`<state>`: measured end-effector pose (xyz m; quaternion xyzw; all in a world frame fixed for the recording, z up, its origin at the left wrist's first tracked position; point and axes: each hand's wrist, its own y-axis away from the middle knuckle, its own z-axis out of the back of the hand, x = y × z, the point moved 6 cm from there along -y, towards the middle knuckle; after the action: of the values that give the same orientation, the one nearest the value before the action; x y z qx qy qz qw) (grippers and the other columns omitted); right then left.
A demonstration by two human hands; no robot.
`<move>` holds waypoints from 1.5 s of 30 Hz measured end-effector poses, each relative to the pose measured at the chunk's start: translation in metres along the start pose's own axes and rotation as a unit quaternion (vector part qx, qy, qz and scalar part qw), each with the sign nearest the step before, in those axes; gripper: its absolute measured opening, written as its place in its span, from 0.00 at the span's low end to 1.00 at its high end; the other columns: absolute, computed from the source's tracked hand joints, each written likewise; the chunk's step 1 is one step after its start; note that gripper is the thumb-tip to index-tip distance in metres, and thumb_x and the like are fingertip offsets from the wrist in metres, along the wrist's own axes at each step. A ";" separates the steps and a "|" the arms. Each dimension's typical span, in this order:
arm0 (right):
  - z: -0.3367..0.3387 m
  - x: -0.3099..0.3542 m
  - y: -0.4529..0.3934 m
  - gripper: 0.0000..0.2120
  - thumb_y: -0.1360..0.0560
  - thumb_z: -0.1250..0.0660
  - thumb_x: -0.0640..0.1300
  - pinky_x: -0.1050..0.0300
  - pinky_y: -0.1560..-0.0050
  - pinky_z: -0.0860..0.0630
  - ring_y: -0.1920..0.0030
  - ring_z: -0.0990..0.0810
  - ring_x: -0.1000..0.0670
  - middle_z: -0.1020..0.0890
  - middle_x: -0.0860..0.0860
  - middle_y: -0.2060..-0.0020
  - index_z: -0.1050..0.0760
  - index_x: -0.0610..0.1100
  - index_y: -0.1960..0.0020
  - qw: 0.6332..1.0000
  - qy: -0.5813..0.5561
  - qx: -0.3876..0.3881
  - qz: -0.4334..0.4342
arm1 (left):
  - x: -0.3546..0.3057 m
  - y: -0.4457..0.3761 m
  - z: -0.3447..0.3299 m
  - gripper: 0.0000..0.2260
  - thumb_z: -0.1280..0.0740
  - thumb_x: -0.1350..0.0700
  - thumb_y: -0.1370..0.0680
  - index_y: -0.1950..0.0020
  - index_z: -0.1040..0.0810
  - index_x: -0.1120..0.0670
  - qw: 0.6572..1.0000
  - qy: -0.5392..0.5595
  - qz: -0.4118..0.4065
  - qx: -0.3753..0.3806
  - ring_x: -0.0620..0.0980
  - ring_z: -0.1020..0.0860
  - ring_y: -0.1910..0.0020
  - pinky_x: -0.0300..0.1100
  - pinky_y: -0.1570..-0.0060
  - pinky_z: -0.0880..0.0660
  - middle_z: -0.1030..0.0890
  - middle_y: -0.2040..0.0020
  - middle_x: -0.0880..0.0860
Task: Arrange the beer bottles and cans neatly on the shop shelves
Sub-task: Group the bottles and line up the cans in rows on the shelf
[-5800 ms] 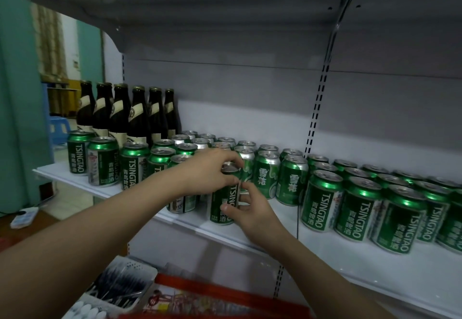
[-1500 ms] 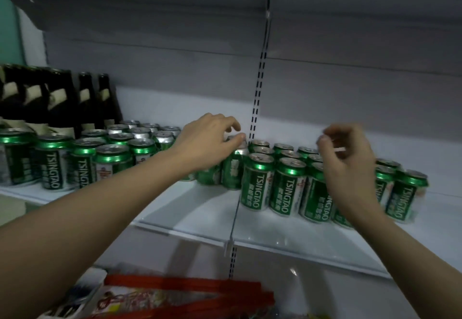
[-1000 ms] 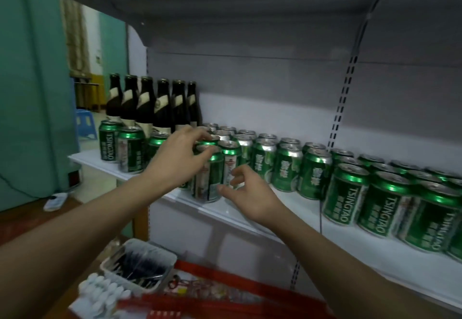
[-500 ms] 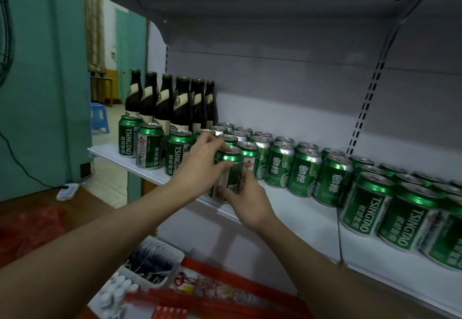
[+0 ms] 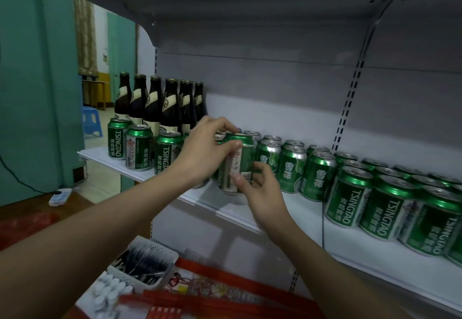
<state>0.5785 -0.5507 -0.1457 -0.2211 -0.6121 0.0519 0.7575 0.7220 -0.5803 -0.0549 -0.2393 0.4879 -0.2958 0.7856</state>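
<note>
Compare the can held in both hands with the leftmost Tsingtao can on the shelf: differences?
1. The held can is gripped by the left hand and right hand; the leftmost can stands untouched.
2. The held can shows a pale panel with a barcode; the leftmost can shows its TSINGTAO lettering.
3. The held can sits mid-shelf; the leftmost can sits at the shelf end, before the bottles.
Both are green, upright, same-sized cans.

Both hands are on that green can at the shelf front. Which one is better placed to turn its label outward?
Probably the left hand: its fingers wrap the green can at the rim and upper body. The right hand only pinches it low near the white shelf, so it suits steadying.
</note>
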 end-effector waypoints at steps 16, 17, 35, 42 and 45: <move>0.096 0.009 0.030 0.22 0.26 0.37 0.47 0.45 0.41 0.21 0.44 0.17 0.41 0.17 0.39 0.43 0.25 0.37 0.36 0.961 -0.275 -0.006 -0.026 | -0.064 -0.010 -0.080 0.16 0.28 0.52 0.24 0.37 0.23 0.49 0.971 0.172 0.042 0.163 0.51 0.18 0.48 0.49 0.52 0.18 0.20 0.46 0.53; 0.102 0.011 0.032 0.22 0.26 0.38 0.46 0.44 0.40 0.22 0.43 0.18 0.41 0.17 0.38 0.43 0.25 0.37 0.36 0.960 -0.277 -0.008 -0.024 | -0.069 -0.011 -0.084 0.15 0.27 0.52 0.25 0.39 0.22 0.50 0.971 0.176 0.039 0.160 0.51 0.18 0.49 0.49 0.52 0.17 0.19 0.46 0.53; 0.297 0.080 0.086 0.24 0.28 0.27 0.56 0.48 0.43 0.20 0.44 0.20 0.56 0.21 0.59 0.44 0.30 0.58 0.35 0.962 0.072 -0.248 0.093 | -0.231 -0.028 -0.201 0.11 0.26 0.56 0.26 0.46 0.23 0.55 0.954 0.250 -0.068 0.147 0.49 0.18 0.54 0.44 0.60 0.17 0.21 0.50 0.51; 0.363 0.075 0.124 0.27 0.31 0.23 0.50 0.46 0.43 0.20 0.45 0.19 0.53 0.19 0.56 0.46 0.29 0.54 0.36 0.934 0.079 -0.337 0.084 | -0.285 -0.010 -0.268 0.11 0.24 0.55 0.28 0.50 0.23 0.53 0.945 0.257 -0.091 0.183 0.51 0.18 0.53 0.52 0.53 0.18 0.20 0.53 0.50; 0.388 0.066 0.140 0.25 0.30 0.24 0.50 0.48 0.48 0.18 0.48 0.17 0.55 0.19 0.55 0.45 0.29 0.53 0.36 0.929 0.082 -0.351 0.079 | -0.301 -0.002 -0.297 0.12 0.24 0.54 0.27 0.49 0.24 0.54 0.939 0.244 -0.092 0.226 0.51 0.18 0.53 0.53 0.52 0.19 0.20 0.52 0.50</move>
<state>0.2531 -0.2969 -0.0821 -0.5240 -0.5073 -0.1256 0.6726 0.3468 -0.3971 0.0129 -0.0202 0.5610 -0.5186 0.6449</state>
